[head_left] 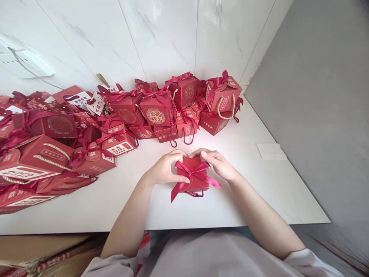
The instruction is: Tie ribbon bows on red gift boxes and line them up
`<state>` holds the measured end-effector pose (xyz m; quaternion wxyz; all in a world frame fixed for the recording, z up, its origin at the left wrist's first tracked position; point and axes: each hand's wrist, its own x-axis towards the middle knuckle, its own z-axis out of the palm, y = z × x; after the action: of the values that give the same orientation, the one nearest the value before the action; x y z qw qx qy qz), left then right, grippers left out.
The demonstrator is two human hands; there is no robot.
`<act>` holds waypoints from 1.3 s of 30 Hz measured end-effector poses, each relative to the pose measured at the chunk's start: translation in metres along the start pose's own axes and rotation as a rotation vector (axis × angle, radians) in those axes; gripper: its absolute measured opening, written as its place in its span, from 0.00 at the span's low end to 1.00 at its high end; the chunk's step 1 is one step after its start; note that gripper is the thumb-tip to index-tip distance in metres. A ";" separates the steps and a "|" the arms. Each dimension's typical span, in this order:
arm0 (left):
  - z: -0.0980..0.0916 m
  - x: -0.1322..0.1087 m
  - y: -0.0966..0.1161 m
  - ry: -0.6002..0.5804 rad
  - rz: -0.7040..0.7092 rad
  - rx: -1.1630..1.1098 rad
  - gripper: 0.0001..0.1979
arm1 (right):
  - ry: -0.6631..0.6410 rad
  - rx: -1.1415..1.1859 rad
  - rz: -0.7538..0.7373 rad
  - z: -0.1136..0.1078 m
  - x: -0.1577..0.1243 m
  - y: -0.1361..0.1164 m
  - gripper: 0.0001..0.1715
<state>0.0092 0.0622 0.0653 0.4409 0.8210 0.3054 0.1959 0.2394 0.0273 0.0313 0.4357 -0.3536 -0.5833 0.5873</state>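
A small red gift box (pixel 196 186) sits on the white table in front of me, tied on top with a crimson ribbon bow (pixel 198 175). The ribbon tails hang over its left and right sides, and a dark red cord handle (pixel 195 194) droops at the near side. My left hand (pixel 167 168) grips the box's left side; its thumb presses near the knot and its fingers curve behind. Around the far right corner closes my right hand (pixel 219 164), with its fingertips at the box's back edge and the bow's right loop. Some fingertips are hidden behind the box.
Several finished-looking red gift boxes (pixel 157 113) with ribbons and cord handles stand stacked along the tiled wall, with a bigger pile (pixel 40 154) at left. A white paper slip (pixel 271 151) lies at right. Below the table's front edge is an open cardboard box (pixel 37 250).
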 end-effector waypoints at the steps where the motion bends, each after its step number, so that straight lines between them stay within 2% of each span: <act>1: -0.001 0.000 0.000 -0.006 0.006 -0.003 0.25 | 0.000 -0.003 0.005 0.000 0.000 0.000 0.27; 8: -0.002 -0.001 -0.001 -0.024 0.000 -0.043 0.24 | -0.002 -0.010 0.006 -0.001 0.000 -0.001 0.27; 13: -0.002 -0.001 0.000 -0.028 -0.016 -0.046 0.25 | 0.001 0.037 -0.006 -0.001 -0.001 -0.001 0.31; 20: -0.004 -0.002 0.000 -0.094 -0.016 -0.087 0.26 | -0.014 0.089 -0.007 0.000 -0.001 -0.004 0.32; 26: -0.006 -0.003 0.000 -0.118 -0.041 -0.124 0.13 | 0.000 0.081 -0.024 0.000 -0.001 -0.003 0.28; 33: 0.004 0.000 0.003 -0.001 -0.036 -0.008 0.20 | -0.004 0.057 -0.031 0.000 -0.001 -0.004 0.27; 39: -0.001 -0.002 0.008 -0.101 -0.040 -0.066 0.19 | -0.013 0.053 0.005 -0.001 -0.002 -0.003 0.29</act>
<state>0.0097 0.0575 0.0725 0.4863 0.8085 0.2927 0.1554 0.2409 0.0258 0.0341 0.4397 -0.3396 -0.5693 0.6060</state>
